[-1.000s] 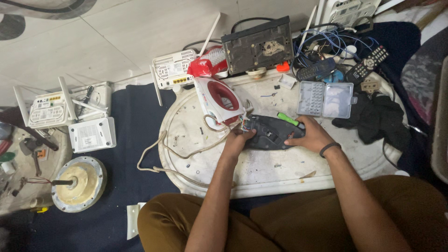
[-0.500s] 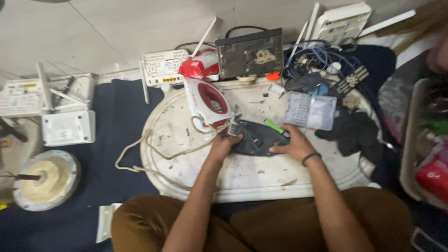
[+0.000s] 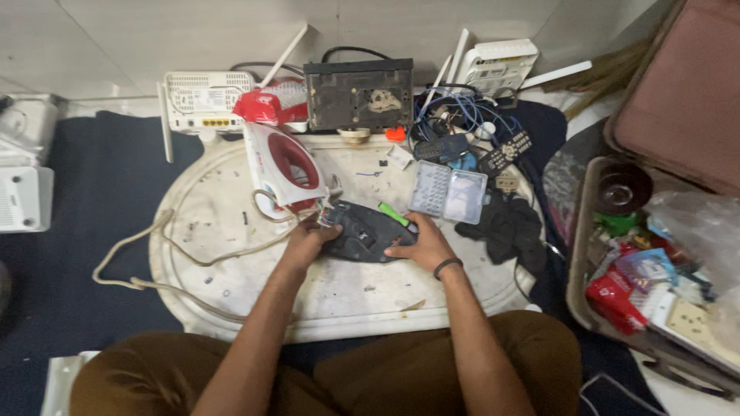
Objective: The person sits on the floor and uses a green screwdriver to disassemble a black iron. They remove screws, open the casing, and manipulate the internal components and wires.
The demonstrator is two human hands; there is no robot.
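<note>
The iron's soleplate is dark grey; its body is white with red trim. A bright green screwdriver lies beside a translucent grey-blue bit case. The round tray is cream, speckled with dirt, the routers white, the mat navy, the trousers brown.

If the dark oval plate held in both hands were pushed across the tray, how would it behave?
The dark oval plate looks stiff and flat, so it would probably slide, not roll. Both the left hand and right hand steady it, hinting at some weight.
</note>
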